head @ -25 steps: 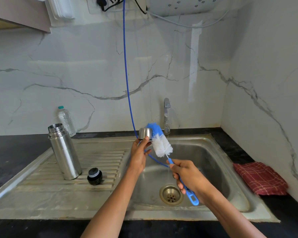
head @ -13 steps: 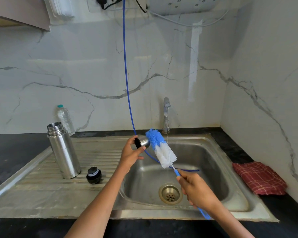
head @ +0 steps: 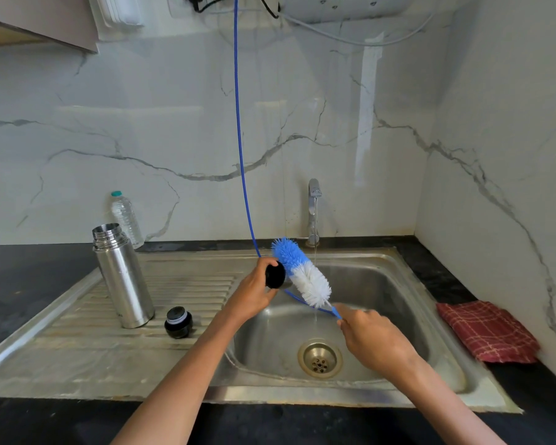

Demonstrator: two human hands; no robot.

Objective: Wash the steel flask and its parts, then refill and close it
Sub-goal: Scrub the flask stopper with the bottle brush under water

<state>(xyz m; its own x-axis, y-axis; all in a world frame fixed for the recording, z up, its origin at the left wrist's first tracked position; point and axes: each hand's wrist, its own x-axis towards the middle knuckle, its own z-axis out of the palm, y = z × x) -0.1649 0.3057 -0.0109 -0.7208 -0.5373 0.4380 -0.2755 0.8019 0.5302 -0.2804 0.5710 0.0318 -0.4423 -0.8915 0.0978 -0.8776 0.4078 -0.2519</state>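
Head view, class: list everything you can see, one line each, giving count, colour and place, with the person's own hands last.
Steel flask: one, silver, upright and open on the drainboard.
Stopper: one, black, drainboard beside the flask.
Flask cap: one, black inside, held over the basin.
Bottle brush: one, blue and white, against the cap.
Sink: one, steel.
Tap: one, steel, running thinly.
Plastic bottle: one, clear, by the wall.
Cloth: one, red checked, right counter.
Hose: one, blue, hanging.
Left hand: holds the cap.
Right hand: grips the brush handle.
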